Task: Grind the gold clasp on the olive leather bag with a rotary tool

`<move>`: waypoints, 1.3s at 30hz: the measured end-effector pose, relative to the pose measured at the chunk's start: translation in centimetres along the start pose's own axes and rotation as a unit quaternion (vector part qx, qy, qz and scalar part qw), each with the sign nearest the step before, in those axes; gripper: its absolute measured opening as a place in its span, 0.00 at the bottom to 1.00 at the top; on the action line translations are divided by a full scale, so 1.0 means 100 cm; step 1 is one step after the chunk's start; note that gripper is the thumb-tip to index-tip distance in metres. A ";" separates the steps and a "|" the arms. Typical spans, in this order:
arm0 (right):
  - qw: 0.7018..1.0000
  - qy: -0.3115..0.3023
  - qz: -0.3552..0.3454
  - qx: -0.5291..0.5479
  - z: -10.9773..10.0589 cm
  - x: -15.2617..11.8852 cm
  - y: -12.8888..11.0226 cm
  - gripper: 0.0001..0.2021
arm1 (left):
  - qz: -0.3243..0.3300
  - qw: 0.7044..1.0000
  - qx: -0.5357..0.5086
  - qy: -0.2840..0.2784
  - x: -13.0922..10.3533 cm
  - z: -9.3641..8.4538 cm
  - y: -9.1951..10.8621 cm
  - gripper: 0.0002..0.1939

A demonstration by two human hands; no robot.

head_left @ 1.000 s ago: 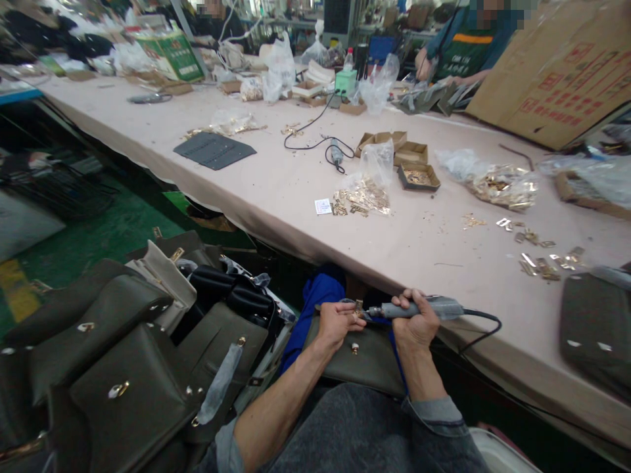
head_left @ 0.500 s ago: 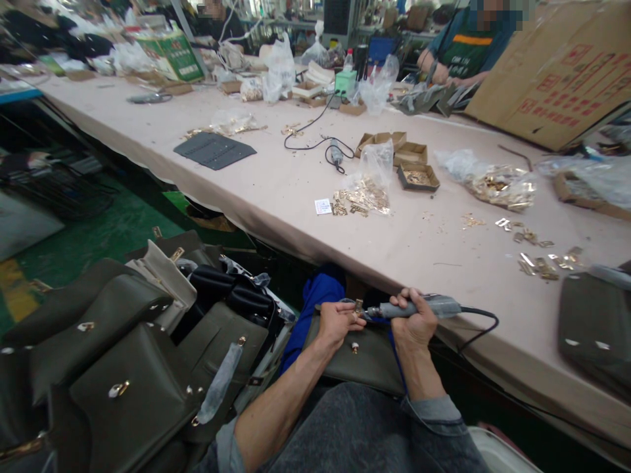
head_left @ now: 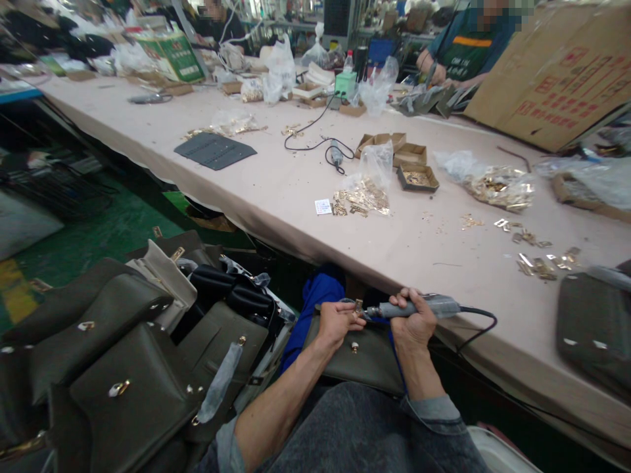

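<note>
olive bag (head_left: 362,358) across the lap, just under both hands, with a small metal stud on its front. the left hand (head_left: 340,323) has its fingers pinched on a gold fitting (head_left: 359,306) at the bag's far edge; the right hand (head_left: 415,318) is wrapped around a grey corded driver (head_left: 444,306), its tip up against or very near the fitting. to the left, more olive bags (head_left: 133,381) are heaped beside black and cream ones. on the pale table (head_left: 305,236) beyond lie loose gold pieces (head_left: 362,197), partly in clear plastic, then small open boxes (head_left: 418,177). farther back, a person (head_left: 468,52) stands by a big carton (head_left: 552,79).
</note>
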State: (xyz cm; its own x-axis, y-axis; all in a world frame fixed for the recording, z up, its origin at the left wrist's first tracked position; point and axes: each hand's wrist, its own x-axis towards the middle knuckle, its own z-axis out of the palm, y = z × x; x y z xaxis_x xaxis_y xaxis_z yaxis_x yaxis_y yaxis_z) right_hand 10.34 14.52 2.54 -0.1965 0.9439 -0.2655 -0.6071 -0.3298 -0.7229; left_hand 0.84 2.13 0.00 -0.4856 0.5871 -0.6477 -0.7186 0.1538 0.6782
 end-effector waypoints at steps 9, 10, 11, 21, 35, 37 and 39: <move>1.000 -0.006 -0.006 0.002 -0.001 -0.001 0.002 0.14 | 0.006 1.000 0.000 -0.007 -0.003 0.000 0.003 0.14; 1.000 -0.006 -0.006 0.003 -0.001 -0.001 0.002 0.14 | 0.005 1.000 -0.003 -0.006 -0.003 0.000 0.003 0.14; 1.000 -0.006 -0.005 0.005 -0.001 -0.001 0.002 0.14 | 0.005 1.000 -0.007 -0.005 -0.003 0.000 0.003 0.14; 1.000 -0.008 0.002 0.009 0.000 -0.001 0.002 0.13 | 0.000 1.000 -0.014 0.002 -0.001 -0.001 0.000 0.15; 1.000 -0.011 0.005 0.009 -0.005 0.001 0.003 0.13 | -0.001 1.000 -0.014 0.002 0.001 -0.001 -0.001 0.16; 1.000 -0.008 0.004 0.009 -0.005 0.001 0.003 0.13 | -0.002 1.000 -0.017 -0.003 0.001 -0.001 -0.001 0.16; 1.000 -0.005 0.004 0.010 -0.005 0.001 0.003 0.12 | -0.002 1.000 -0.019 -0.004 0.000 -0.001 -0.001 0.15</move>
State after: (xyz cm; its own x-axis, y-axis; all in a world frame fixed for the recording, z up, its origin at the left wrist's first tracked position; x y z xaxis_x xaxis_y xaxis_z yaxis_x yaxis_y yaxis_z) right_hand 10.50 14.54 1.99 -0.2086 0.9415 -0.2648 -0.6202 -0.3367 -0.7085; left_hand 0.81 2.02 -0.14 -0.4783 0.5934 -0.6474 -0.7387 0.1268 0.6620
